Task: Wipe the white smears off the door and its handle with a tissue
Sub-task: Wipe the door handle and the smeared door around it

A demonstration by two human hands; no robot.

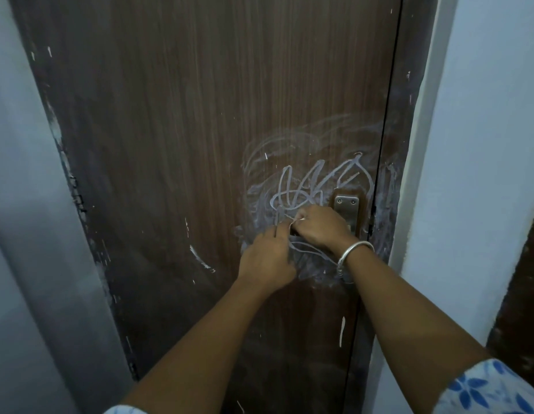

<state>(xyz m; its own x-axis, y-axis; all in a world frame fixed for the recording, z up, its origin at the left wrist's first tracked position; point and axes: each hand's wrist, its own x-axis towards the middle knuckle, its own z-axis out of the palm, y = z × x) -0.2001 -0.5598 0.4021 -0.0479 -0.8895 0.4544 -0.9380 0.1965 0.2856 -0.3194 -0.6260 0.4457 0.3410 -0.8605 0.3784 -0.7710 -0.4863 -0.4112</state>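
My right hand [319,227] pinches the tissue [300,219] by the handle [346,204]; for my left hand [265,256] I cannot tell. Press flat across the smears [301,183]

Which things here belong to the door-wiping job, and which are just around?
Job: door; smears; handle plate; left hand; right hand, pinching a white scrap, probably the tissue.
Just there: bangle; wall; sleeve.
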